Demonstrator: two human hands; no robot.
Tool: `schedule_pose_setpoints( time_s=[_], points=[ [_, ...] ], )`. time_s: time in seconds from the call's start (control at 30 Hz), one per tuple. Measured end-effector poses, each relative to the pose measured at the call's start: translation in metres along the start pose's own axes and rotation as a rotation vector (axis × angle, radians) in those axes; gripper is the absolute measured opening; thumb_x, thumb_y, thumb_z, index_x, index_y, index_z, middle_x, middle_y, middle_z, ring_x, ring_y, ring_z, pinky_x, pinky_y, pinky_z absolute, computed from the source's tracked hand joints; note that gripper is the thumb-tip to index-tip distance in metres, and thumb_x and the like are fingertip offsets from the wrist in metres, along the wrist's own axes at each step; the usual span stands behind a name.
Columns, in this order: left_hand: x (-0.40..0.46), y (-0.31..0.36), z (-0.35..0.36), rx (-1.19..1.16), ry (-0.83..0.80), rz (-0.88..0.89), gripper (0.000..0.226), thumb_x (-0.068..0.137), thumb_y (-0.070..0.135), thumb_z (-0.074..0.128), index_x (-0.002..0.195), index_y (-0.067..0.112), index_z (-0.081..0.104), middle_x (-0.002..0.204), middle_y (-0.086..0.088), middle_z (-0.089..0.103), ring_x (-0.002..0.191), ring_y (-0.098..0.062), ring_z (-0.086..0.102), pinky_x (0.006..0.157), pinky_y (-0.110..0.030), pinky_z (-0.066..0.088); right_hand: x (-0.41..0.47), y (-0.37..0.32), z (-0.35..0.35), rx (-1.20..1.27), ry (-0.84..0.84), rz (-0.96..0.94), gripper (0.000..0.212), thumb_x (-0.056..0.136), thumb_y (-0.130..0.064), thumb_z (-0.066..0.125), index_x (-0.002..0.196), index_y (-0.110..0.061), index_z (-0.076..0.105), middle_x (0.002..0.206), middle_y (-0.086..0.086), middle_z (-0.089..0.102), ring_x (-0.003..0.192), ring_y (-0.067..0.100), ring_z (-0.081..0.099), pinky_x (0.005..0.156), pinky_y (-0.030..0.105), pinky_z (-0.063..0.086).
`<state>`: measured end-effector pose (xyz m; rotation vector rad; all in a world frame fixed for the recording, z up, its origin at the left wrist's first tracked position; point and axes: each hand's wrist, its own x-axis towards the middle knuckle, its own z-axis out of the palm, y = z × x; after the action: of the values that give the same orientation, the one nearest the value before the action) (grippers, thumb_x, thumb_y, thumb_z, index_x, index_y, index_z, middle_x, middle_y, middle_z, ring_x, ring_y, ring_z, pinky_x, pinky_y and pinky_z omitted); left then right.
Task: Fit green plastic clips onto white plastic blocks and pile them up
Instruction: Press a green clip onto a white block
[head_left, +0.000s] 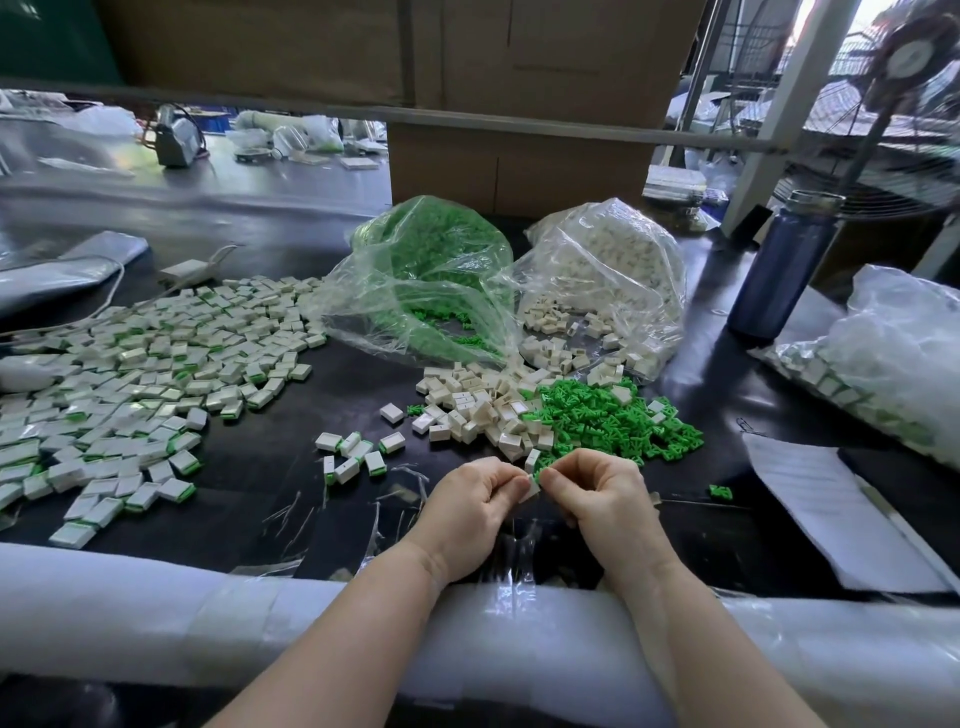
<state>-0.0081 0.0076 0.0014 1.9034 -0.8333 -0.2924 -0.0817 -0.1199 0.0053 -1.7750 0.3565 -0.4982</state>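
My left hand and my right hand meet at the table's near edge, fingertips pinched together on one white block with a green clip at its end. Just beyond them lie a heap of loose white blocks and a heap of loose green clips. A wide spread of fitted blocks covers the left of the table. Several fitted blocks lie apart near my left hand.
Two open clear bags stand behind the heaps, one of green clips, one of white blocks. A blue bottle stands at right, near a sealed bag and paper sheets. White foam padding lines the table's near edge.
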Motion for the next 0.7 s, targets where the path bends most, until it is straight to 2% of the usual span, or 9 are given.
schedule_pose_setpoints(
  time_s=[0.17, 0.33, 0.4, 0.47, 0.53, 0.7],
  points=[
    [-0.0004, -0.0005, -0.0003, 0.129, -0.038, 0.063, 0.018, 0.093, 0.018, 0.054, 0.085, 0.011, 0.068, 0.069, 0.011, 0.048, 0.069, -0.004, 0.047, 0.068, -0.015, 0.037, 0.0003, 0.002, -0.0018, -0.072, -0.049, 0.016, 0.023, 0.081, -0.006, 0.067, 0.06, -0.012, 0.061, 0.046, -0.008, 0.047, 0.047, 0.007, 0.04, 0.048, 0.021, 0.035],
    [0.0001, 0.0017, 0.0029, 0.037, 0.074, 0.043, 0.013, 0.091, 0.018, 0.057, 0.096, 0.014, 0.069, 0.079, 0.012, 0.058, 0.072, 0.0, 0.053, 0.069, -0.004, 0.037, 0.0011, 0.0007, 0.0039, -0.011, 0.012, 0.005, 0.014, 0.082, -0.007, 0.066, 0.069, -0.004, 0.062, 0.059, 0.006, 0.056, 0.057, 0.016, 0.048, 0.056, 0.032, 0.042],
    [-0.0003, 0.0031, 0.0032, -0.048, 0.08, 0.03, 0.014, 0.086, 0.017, 0.065, 0.099, 0.02, 0.063, 0.077, 0.007, 0.058, 0.068, -0.005, 0.052, 0.067, -0.009, 0.041, 0.0016, 0.0003, 0.004, 0.036, 0.033, 0.012, 0.014, 0.082, -0.006, 0.067, 0.069, -0.001, 0.064, 0.059, 0.009, 0.059, 0.055, 0.016, 0.052, 0.053, 0.028, 0.044],
    [-0.0013, 0.0028, 0.0029, -0.058, 0.061, 0.025, 0.023, 0.079, 0.016, 0.072, 0.094, 0.024, 0.056, 0.075, 0.001, 0.058, 0.064, -0.009, 0.051, 0.063, -0.013, 0.043, 0.0017, 0.0014, 0.0027, 0.048, 0.044, 0.025, 0.016, 0.081, -0.007, 0.068, 0.065, -0.005, 0.064, 0.054, 0.003, 0.06, 0.05, 0.01, 0.052, 0.05, 0.023, 0.043],
    [-0.002, 0.0026, 0.0025, -0.046, 0.065, 0.027, 0.021, 0.079, 0.015, 0.072, 0.087, 0.025, 0.055, 0.075, -0.002, 0.061, 0.062, -0.009, 0.053, 0.062, -0.013, 0.045, 0.0013, 0.0023, 0.0022, 0.048, 0.044, 0.029, 0.018, 0.08, -0.008, 0.069, 0.062, -0.008, 0.065, 0.052, 0.0, 0.06, 0.048, 0.007, 0.052, 0.049, 0.02, 0.042],
    [0.0004, 0.0015, 0.0007, -0.1, 0.104, 0.002, 0.004, 0.087, 0.018, 0.064, 0.089, 0.021, 0.067, 0.081, 0.006, 0.065, 0.077, -0.009, 0.06, 0.077, -0.021, 0.05, 0.0007, 0.0013, 0.0016, 0.131, 0.047, 0.007, 0.012, 0.081, -0.005, 0.068, 0.071, -0.012, 0.067, 0.056, -0.001, 0.064, 0.048, 0.004, 0.055, 0.047, 0.017, 0.045]
  ],
)
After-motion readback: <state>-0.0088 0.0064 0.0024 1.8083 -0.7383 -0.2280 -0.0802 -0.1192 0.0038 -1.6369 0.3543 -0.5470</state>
